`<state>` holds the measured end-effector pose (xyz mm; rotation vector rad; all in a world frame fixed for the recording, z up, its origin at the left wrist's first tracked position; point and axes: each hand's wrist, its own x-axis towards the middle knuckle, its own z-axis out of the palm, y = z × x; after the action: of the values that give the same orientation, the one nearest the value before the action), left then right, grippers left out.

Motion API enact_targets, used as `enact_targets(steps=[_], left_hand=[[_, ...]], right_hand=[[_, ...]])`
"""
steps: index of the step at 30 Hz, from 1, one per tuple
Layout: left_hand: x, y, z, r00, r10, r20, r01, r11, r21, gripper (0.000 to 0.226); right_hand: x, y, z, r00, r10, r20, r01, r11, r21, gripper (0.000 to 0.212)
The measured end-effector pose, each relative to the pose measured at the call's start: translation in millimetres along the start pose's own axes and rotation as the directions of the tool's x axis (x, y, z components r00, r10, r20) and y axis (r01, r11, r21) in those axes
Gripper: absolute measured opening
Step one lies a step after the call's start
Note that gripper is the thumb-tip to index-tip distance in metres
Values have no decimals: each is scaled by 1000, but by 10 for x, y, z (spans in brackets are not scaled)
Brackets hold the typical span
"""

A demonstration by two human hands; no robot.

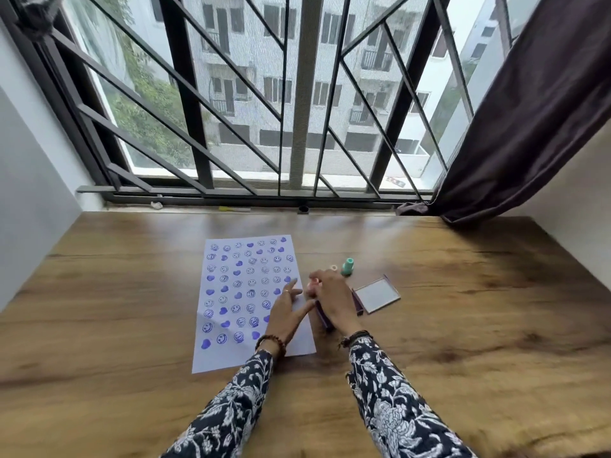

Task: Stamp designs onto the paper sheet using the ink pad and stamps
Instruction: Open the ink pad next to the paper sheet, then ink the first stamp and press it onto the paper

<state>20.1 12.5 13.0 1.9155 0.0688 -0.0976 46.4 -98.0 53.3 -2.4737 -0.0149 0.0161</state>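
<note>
A white paper sheet [231, 289] lies on the wooden table, covered with several rows of purple smiley and heart prints. My left hand [289, 312] rests flat on the sheet's right part with its fingers spread. Just right of the sheet's edge, my right hand [332, 297] is closed around a pink stamp [313, 286] that pokes out beside my fingers. A purple ink pad [322, 314] lies under that hand, mostly hidden. The pad's open lid [377, 295] lies to its right. A teal stamp [347, 266] stands upright behind, beside a small pale ring-shaped cap [333, 268].
The wooden table [479, 325] runs to a barred window [297, 94] at the back. A dark curtain [529, 110] hangs at the right and touches the table's far right corner. A white wall [29, 193] borders the left side.
</note>
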Motion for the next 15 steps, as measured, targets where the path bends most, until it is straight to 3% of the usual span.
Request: enact_targets(steps=[6, 9, 15], left_hand=[[-13, 171, -104, 994, 87, -66, -100, 969, -226, 33], [-50, 250, -90, 999, 17, -30, -27, 928, -372, 37], [-149, 248, -26, 999, 6, 39, 11, 900, -435, 28]], right_hand=[[-177, -57, -46, 999, 3, -45, 14, 929, 369, 11], [-291, 23, -59, 992, 101, -79, -43, 842, 537, 13], [-416, 128, -123, 969, 244, -31, -160, 722, 673, 11]])
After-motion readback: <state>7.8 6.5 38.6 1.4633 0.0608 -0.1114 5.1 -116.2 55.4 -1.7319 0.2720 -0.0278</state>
